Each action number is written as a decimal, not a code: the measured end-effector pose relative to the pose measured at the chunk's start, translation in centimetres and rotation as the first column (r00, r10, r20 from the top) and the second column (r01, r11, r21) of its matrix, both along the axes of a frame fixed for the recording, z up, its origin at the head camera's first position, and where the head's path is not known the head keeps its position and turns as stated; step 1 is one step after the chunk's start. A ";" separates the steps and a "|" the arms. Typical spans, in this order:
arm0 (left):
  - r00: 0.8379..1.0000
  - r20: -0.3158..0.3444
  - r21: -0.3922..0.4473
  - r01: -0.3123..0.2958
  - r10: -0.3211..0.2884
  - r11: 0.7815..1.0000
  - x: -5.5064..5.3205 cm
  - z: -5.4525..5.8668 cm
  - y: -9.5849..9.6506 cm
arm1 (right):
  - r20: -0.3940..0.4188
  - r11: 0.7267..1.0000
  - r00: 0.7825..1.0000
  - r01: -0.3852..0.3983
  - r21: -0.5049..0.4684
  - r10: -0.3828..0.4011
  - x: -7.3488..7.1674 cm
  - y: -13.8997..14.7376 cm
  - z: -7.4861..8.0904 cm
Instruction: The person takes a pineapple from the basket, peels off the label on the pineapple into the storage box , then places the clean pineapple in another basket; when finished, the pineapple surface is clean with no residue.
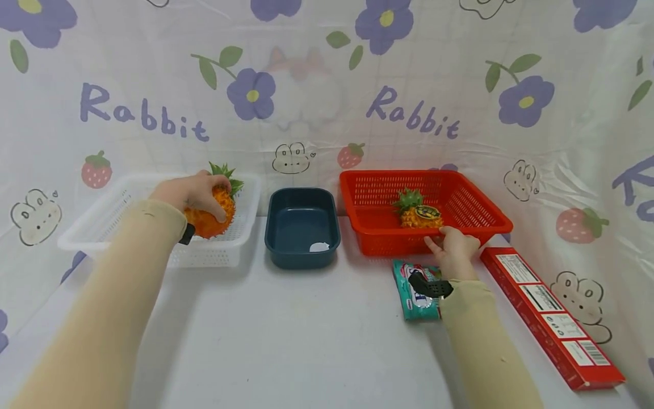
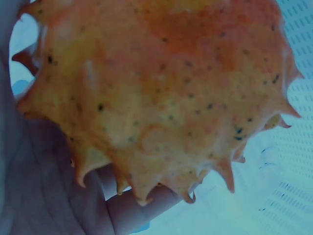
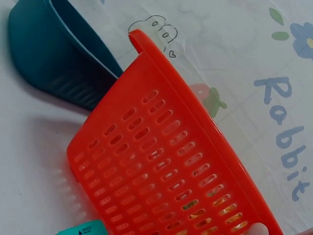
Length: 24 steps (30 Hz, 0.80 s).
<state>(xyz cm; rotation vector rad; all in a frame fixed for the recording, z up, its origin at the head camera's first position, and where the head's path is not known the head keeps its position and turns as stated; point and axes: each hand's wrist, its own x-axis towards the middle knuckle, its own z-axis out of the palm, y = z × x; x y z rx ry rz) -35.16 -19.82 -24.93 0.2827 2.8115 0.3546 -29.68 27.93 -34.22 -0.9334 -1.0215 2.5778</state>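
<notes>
My left hand [image 1: 196, 196] grips an orange pineapple [image 1: 223, 205] with green leaves, over the right part of a white plastic basket [image 1: 204, 258]. In the left wrist view the pineapple [image 2: 161, 93] is glossy, with curved spikes and dark specks, the palm and a finger behind it. My right hand [image 1: 457, 253] holds the front rim of a red basket [image 1: 393, 243], one finger at the rim and the thumb lower on the outer wall. Inside that basket lies another pineapple [image 1: 420, 216] with a dark oval label. The right wrist view shows the red basket's slotted wall [image 3: 142, 147] and a fingertip [image 3: 257, 228] at its rim.
Between the baskets stands a dark blue bin [image 1: 301, 258] with a small white patch inside. A teal packet [image 1: 416, 301] lies under the right wrist. To the right is a long red box [image 1: 552, 318]. A printed curtain [image 1: 317, 113] hangs behind the table.
</notes>
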 end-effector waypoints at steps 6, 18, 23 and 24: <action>1.000 0.012 -0.005 -0.009 0.009 1.000 0.2 -0.4 0.1 | 0.000 1.000 1.000 0.015 -0.005 -0.015 -0.2 0.1 -0.1; 0.991 0.136 0.106 -0.014 0.000 0.994 0.0 -2.6 0.2 | 0.010 1.000 1.000 0.013 -0.003 -0.013 -0.1 -0.1 0.0; 0.979 0.204 0.197 -0.017 -0.023 0.980 0.1 -2.2 0.3 | 0.015 1.000 1.000 0.004 0.004 -0.004 0.0 0.0 0.1; 0.983 0.178 0.194 0.006 -0.041 0.981 0.1 -1.9 0.4 | 0.017 1.000 1.000 0.002 0.005 -0.002 0.0 0.0 0.1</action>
